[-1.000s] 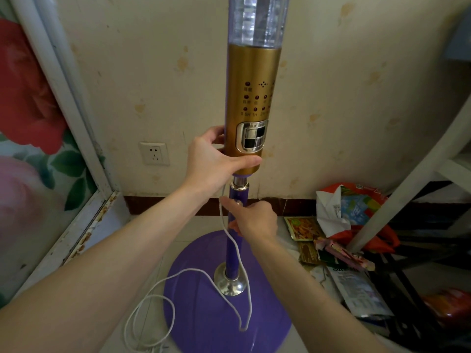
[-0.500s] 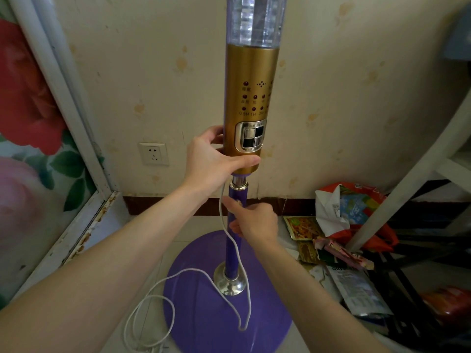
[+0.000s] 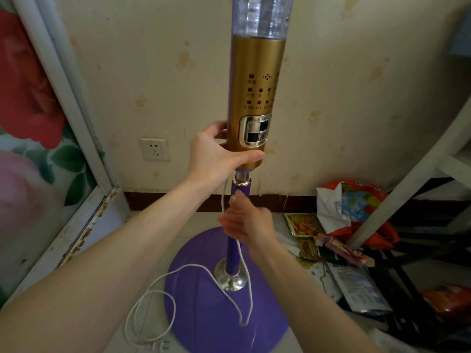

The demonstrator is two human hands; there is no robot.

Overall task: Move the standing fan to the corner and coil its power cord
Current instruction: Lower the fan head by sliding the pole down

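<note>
Unmoved: both hands gripping fan.

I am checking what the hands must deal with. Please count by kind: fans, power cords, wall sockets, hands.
Standing fan: 1
Power cord: 1
Wall socket: 1
Hands: 2, left hand and right hand
Total: 5

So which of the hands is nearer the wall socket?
Left. The left hand grips the fan's gold column just right of the wall socket; the right hand holds the purple pole lower and farther right.
</note>
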